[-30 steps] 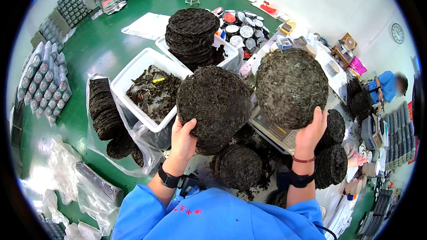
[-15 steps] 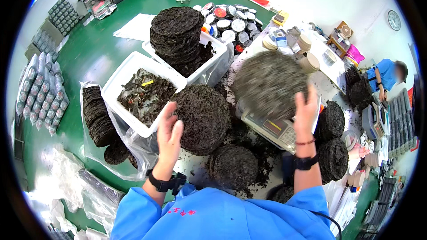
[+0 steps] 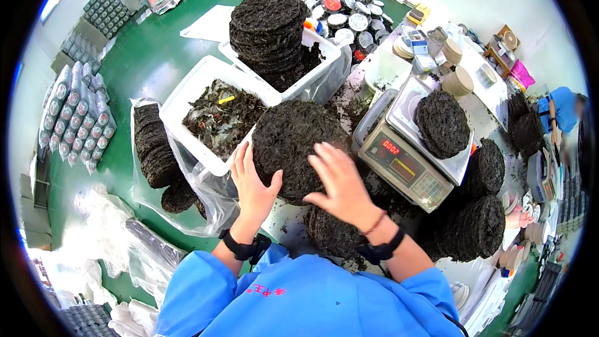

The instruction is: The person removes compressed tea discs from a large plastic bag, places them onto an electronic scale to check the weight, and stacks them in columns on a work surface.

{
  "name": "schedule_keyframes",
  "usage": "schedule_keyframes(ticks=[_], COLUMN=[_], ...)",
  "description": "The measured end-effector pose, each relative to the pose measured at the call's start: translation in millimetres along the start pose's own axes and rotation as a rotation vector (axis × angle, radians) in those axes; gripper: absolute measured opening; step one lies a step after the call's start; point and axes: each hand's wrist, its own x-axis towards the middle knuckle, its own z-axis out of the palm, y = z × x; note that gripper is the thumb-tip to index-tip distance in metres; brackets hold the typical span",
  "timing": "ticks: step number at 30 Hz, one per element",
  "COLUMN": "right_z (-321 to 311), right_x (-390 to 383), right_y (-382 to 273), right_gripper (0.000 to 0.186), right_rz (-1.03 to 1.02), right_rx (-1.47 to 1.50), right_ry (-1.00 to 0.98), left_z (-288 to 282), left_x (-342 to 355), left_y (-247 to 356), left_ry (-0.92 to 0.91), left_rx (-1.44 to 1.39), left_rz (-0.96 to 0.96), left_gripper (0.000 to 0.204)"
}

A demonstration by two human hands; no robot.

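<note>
A stack of dark round cakes, apparently dried seaweed, stands in front of me with a broad, rough top cake [image 3: 302,134]. My left hand [image 3: 254,181] is at its left near edge, fingers spread and thumb apart. Over its right near side lies my right hand [image 3: 340,184], slightly blurred, with its fingers also spread. I cannot tell how firmly either hand presses on it. To the right, a digital scale [image 3: 409,168] with a lit display carries a smaller dark cake [image 3: 442,123] on its pan. Another stack [image 3: 334,231] sits nearer me, partly behind my right arm.
One white bin [image 3: 218,65] holds loose dark scraps and a yellow tool; a second bin [image 3: 334,56] holds a tall stack [image 3: 268,31]. More stacks [image 3: 471,231] stand right of the scale. A co-worker in blue [image 3: 561,109] is at far right.
The blurred cake over the scale is gone from there; the stack's top looks broader, and a smaller cake shows on the pan. My right hand moved left to the stack; my left hand came closer.
</note>
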Motion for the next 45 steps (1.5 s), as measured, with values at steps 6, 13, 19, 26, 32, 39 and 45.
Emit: schedule_keyframes(ticks=[6, 13, 19, 26, 32, 39, 45], right_z=[20, -16, -81, -98, -121, -106, -54], right_x=[13, 2, -5, -37, -38, -49, -47], right_y=[-18, 11, 32, 35, 20, 35, 36], right_gripper=[0.08, 0.055, 0.043, 0.042, 0.043, 0.034, 0.032], right_rz=[0.1, 0.516, 0.722, 0.616, 0.463, 0.746, 0.884], right_rx=[0.109, 1.0, 1.005, 1.072, 1.048, 1.585, 1.68], right_ry=[-0.041, 0.251, 1.106, 1.157, 1.38, 0.904, 0.702], left_z=[-15, -4, -7, -20, -33, 8, 1], left_x=[17, 12, 4, 10, 26, 20, 33], left_y=[15, 14, -1, 42, 68, 68, 61], left_ry=[-0.192, -0.057, -0.036, 0.146, 0.161, 0.205, 0.26], left_rx=[-0.949, -0.902, -1.522, -1.404, -0.094, -0.067, 0.159], left_rz=[-0.222, -0.196, -0.617, -0.37, 0.549, 0.754, 1.085], left_gripper=[0.089, 0.083, 0.06, 0.045, 0.039, 0.023, 0.008])
